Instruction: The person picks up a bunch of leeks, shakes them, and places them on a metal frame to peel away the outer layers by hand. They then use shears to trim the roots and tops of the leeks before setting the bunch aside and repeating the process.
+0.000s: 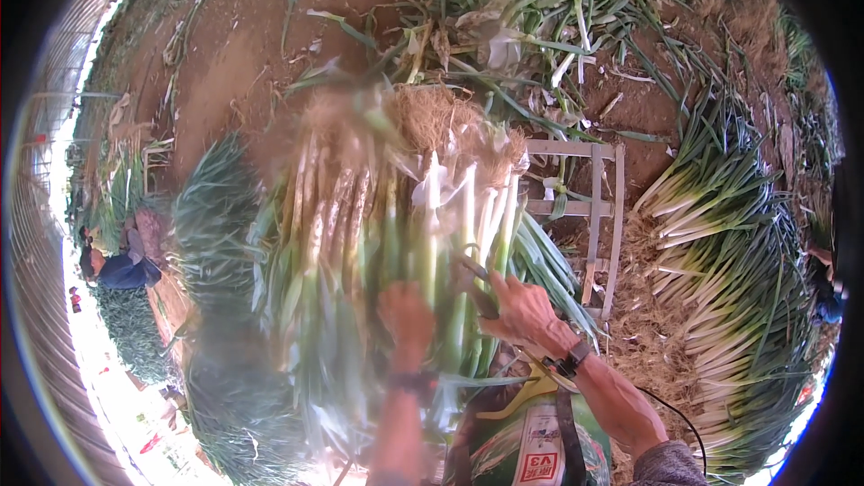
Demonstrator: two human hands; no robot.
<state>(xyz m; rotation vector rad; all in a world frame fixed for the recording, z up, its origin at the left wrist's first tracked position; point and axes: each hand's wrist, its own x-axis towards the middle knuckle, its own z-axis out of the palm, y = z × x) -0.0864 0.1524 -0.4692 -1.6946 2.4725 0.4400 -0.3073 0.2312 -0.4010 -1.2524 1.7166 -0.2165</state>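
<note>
Across the middle of the view lies one broad pile of long onion-like stalks (360,207), with white shafts, green leaves and shaggy brown roots pointing away from the person; several shafts at its left are streaked with brown soil. The left hand (407,319) is over the leafy half of the pile, too blurred for me to tell whether it grips a stalk. At the pile's right part, the right hand (524,310) has its fingers curled on what appears to be one slim dark-grey tool (473,268), the white shafts just beyond. Two hands show over one pile; one pale slatted frame (617,216) sits beside it, and one green bag with a red-and-white label (504,450) lies nearest the person.
</note>
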